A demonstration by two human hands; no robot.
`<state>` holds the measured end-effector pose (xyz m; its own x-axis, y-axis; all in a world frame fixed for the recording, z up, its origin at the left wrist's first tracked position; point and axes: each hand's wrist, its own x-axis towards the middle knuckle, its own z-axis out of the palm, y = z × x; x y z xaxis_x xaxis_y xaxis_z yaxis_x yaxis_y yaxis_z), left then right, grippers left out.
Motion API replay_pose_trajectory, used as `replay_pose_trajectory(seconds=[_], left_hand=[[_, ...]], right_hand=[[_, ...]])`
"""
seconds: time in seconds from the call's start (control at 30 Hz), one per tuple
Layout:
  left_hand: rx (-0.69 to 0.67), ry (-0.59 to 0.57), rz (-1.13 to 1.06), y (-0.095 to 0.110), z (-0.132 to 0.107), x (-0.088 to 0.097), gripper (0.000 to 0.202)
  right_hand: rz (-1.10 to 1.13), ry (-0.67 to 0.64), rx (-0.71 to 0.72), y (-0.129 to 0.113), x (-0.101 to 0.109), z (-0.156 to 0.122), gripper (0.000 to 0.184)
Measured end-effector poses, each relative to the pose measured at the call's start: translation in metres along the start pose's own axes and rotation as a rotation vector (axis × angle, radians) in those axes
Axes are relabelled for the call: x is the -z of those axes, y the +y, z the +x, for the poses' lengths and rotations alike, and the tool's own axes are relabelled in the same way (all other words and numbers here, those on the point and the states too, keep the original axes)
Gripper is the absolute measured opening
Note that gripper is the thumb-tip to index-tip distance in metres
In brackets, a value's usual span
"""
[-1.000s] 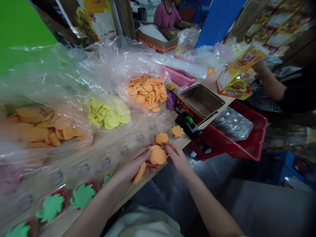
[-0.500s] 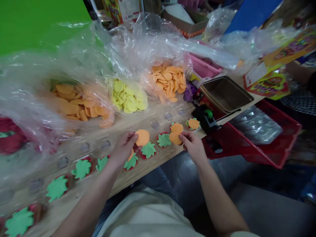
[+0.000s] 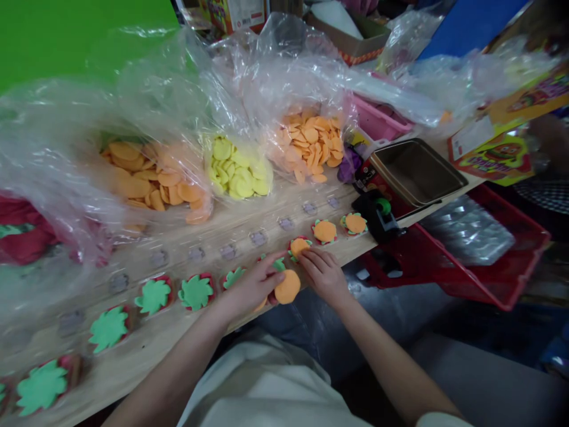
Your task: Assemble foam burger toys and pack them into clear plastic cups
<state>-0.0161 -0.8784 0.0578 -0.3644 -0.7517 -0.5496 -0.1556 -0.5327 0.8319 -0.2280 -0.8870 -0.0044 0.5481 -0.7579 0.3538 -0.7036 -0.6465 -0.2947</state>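
While the left hand (image 3: 252, 286) curls around an orange foam disc (image 3: 287, 287), apparently gripping it, the right hand (image 3: 323, 276) lies half open, its fingertips (image 3: 311, 261) pressing a second disc (image 3: 299, 247) onto a green-edged backing (image 3: 291, 251). Two topped pieces (image 3: 325, 231) (orange already in place) sit just beyond; farther off, loose orange discs (image 3: 307, 142) and yellow discs (image 3: 237, 172) fill clear plastic bags (image 3: 284, 65).

Both bare hands are palms-down and just beside each other, the left hand (image 3: 251, 289) stretched toward the right hand (image 3: 324, 276), which curls down a bit.
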Motion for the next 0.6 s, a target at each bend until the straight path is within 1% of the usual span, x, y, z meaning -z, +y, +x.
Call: replay_pose_trajectory(seconds=[0.07,0.1,0.13,0.17,0.2,0.23,0.3,0.33,0.37,0.4,0.43,0.47,0.5,0.53,0.6], left_hand=[[-0.005,0.054,-0.068,0.002,0.0,0.002,0.033],[-0.002,0.069,-0.108,0.003,-0.002,0.004,0.027],[0.003,0.072,-0.148,0.003,-0.004,0.005,0.025],[0.011,0.068,-0.188,0.004,-0.006,0.006,0.024],[0.021,0.067,-0.223,0.004,-0.008,0.006,0.023],[0.032,0.074,-0.247,0.003,-0.01,0.006,0.024],[0.043,0.121,-0.253,0.001,-0.013,0.006,0.025],[0.043,0.161,-0.243,-0.001,-0.014,0.007,0.026],[0.042,0.212,-0.238,-0.003,-0.015,0.009,0.028],[0.039,0.274,-0.25,-0.005,-0.017,0.013,0.029],[0.033,0.337,-0.292,-0.006,-0.02,0.019,0.03],[0.026,0.395,-0.369,-0.008,-0.023,0.025,0.031],[0.018,0.444,-0.477,-0.009,-0.028,0.031,0.031],[0.009,0.474,-0.601,-0.009,-0.032,0.038,0.03],[-0.011,0.464,-0.817,-0.009,-0.041,0.049,0.023]], right_hand=[[0.078,0.055,-0.065,-0.007,0.007,-0.004,0.033],[0.148,0.105,-0.145,-0.012,0.011,-0.005,0.034],[0.255,0.152,-0.255,-0.019,0.014,-0.004,0.034],[0.407,0.174,-0.382,-0.027,0.016,-0.002,0.034],[0.598,0.149,-0.51,-0.034,0.017,0.002,0.034],[0.806,0.08,-0.624,-0.041,0.016,0.007,0.034],[1.159,-0.082,-0.781,-0.05,0.012,0.017,0.03],[1.26,-0.118,-0.834,-0.052,0.01,0.022,0.027],[1.307,-0.116,-0.879,-0.052,0.008,0.027,0.026],[1.311,-0.085,-0.914,-0.05,0.006,0.031,0.026],[1.283,-0.056,-0.926,-0.047,0.005,0.034,0.027],[1.233,-0.056,-0.908,-0.044,0.005,0.037,0.027],[1.167,-0.077,-0.858,-0.042,0.006,0.039,0.027],[1.08,-0.098,-0.783,-0.041,0.006,0.041,0.026],[0.868,-0.111,-0.602,-0.043,0.007,0.047,0.022]])
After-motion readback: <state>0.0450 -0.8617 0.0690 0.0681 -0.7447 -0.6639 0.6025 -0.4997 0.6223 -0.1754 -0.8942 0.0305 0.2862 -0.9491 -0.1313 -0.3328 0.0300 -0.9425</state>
